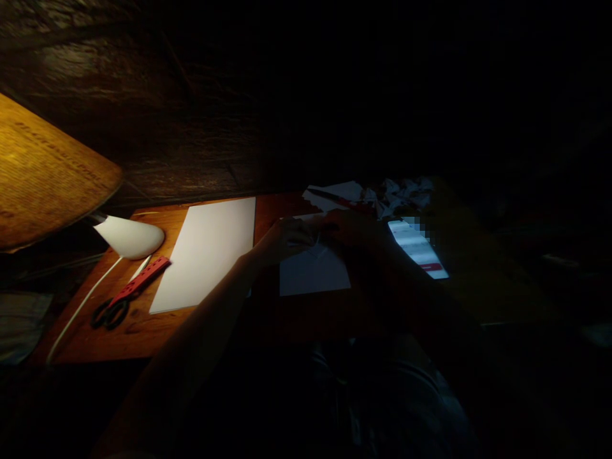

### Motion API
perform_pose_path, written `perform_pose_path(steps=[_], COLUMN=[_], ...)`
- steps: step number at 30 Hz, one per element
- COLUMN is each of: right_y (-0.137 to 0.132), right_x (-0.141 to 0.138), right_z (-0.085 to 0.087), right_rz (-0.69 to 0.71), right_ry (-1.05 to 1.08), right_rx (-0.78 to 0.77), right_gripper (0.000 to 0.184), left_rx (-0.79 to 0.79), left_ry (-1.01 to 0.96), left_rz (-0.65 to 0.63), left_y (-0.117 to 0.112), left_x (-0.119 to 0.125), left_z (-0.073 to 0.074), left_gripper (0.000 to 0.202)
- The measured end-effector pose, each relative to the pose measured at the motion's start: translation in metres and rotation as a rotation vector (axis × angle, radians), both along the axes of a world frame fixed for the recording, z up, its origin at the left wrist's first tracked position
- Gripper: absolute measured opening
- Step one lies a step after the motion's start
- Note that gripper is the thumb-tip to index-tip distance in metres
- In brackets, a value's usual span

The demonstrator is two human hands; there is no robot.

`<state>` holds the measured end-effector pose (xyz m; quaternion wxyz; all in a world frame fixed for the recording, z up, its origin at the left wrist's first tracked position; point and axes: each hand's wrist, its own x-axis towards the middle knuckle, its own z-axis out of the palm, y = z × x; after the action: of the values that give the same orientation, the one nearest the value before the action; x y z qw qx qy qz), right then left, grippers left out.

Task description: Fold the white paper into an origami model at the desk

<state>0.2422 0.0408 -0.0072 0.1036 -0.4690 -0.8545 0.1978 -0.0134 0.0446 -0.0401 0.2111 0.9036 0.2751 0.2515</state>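
Note:
A white sheet of paper [318,274] lies on the wooden table in shadow, with both my hands at its far part. My left hand [294,234] has its fingers curled and closed on the paper's far edge. Close against it, my right hand [347,227] also bends its fingers in on the paper. Dim light hides most of the right hand's fingertips. A faint crease or folded bit shows in the paper below the hands.
Left of me lie a white paper stack [210,255], scissors [112,312] with a red perforated piece [143,278], and a lamp base [134,237] under a yellow shade [48,178]. A lit phone [421,252] lies right, with crumpled paper scraps [401,194] behind.

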Motion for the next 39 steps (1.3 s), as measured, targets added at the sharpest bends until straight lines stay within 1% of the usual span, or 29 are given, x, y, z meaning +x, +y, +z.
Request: perform_pose_path(steps=[4, 11, 15, 22, 25, 30, 36, 39], right_y=[-0.004, -0.015, -0.019, -0.020, -0.020, -0.020, -0.022, -0.023], right_x=[-0.005, -0.016, -0.019, -0.020, -0.020, -0.022, -0.022, -0.021], right_z=[0.005, 0.023, 0.029, 0.030, 0.029, 0.029, 0.033, 0.035], right_rz=[-0.021, -0.107, -0.152, -0.178, -0.166, -0.203, -0.191, -0.206], right_ry=[-0.044, -0.150, -0.167, -0.126, -0.119, -0.137, -0.137, -0.130], right_rx=[0.006, 0.000, -0.002, -0.027, -0.030, -0.020, -0.025, -0.043], right_gripper=[0.026, 0.028, 0.029, 0.027, 0.027, 0.027, 0.024, 0.025], left_rx=[-0.012, 0.001, -0.010, -0.018, 0.016, 0.068, 0.061, 0.053], left_ry=[0.014, 0.025, 0.034, 0.047, 0.038, 0.033, 0.044, 0.047], left_rz=[-0.006, -0.003, 0.000, 0.015, 0.004, 0.055, -0.044, -0.040], left_y=[0.001, 0.000, 0.000, 0.000, -0.002, -0.004, -0.001, -0.002], left_x=[0.000, 0.001, 0.001, 0.001, 0.001, 0.000, 0.001, 0.001], left_z=[-0.001, 0.002, 0.003, 0.003, 0.003, 0.001, 0.006, 0.007], left_gripper=[0.017, 0.019, 0.016, 0.015, 0.016, 0.014, 0.016, 0.016])
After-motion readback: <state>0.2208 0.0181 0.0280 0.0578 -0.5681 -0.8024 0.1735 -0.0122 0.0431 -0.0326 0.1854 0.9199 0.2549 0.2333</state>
